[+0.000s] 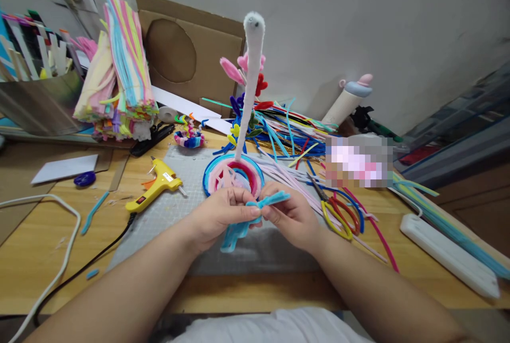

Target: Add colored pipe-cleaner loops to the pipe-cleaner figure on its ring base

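Above the near part of a grey mat [151,247], a light blue bundle [237,232] of fuzzy craft stems was held between both hands. It was drawn in narrow at the middle, where the fingertips met; from there a slim, flat tuft was angled up to the right, while a broader part was hung down to the left in soft, uneven folds with paler edges. The narrow part was pinched between thumb and forefinger of the left hand [233,210], and just beside it the bundle was pinched by the fingertips of the right hand [292,215]; how the other fingers were set could not be fully told. Just beyond the hands, a coiled base [211,179] ringed in blue, pink and red was seen, topped by a tall white post [251,67].
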Action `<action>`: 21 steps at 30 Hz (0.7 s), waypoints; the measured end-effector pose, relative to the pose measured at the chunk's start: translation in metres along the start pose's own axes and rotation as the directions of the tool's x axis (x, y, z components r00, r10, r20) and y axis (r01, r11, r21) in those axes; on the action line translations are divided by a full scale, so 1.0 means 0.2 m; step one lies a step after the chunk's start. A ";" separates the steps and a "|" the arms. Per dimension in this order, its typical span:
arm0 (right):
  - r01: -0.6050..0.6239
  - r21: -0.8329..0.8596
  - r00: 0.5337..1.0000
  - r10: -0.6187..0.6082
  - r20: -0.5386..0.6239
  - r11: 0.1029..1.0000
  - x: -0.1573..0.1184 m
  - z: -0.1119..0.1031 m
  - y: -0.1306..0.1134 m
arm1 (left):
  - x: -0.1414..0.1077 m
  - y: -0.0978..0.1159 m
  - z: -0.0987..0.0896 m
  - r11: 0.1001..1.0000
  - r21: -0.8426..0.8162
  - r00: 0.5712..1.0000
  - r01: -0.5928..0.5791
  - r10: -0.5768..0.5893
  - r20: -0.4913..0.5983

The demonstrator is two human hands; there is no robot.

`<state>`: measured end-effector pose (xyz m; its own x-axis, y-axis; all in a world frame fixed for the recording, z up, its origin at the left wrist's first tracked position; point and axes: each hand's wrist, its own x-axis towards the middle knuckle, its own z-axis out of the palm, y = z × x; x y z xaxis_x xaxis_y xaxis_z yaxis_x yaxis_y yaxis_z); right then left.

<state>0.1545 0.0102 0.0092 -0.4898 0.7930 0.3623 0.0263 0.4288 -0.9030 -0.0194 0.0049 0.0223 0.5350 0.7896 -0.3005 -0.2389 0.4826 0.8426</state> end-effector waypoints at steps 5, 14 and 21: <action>0.110 -0.192 0.968 -0.062 0.242 0.975 0.00 -0.05 -0.03 | 0.00 -0.01 -0.01 0.994 0.014 0.990 0.107 -0.108 0.093; 0.039 -0.301 0.946 0.062 0.319 0.953 0.03 -0.07 -0.08 | 0.01 0.00 -0.02 0.956 0.292 1.000 -0.011 0.018 -0.022; 0.017 -0.279 0.989 0.025 0.144 0.960 0.02 -0.01 -0.02 | -0.01 0.04 -0.01 0.791 0.599 0.980 -0.122 0.193 -0.056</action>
<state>0.1551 0.0128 0.0144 -0.6094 0.7328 0.3027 0.2605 0.5457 -0.7964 -0.0233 0.0072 0.0287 0.4323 0.8881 -0.1565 0.2315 0.0584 0.9711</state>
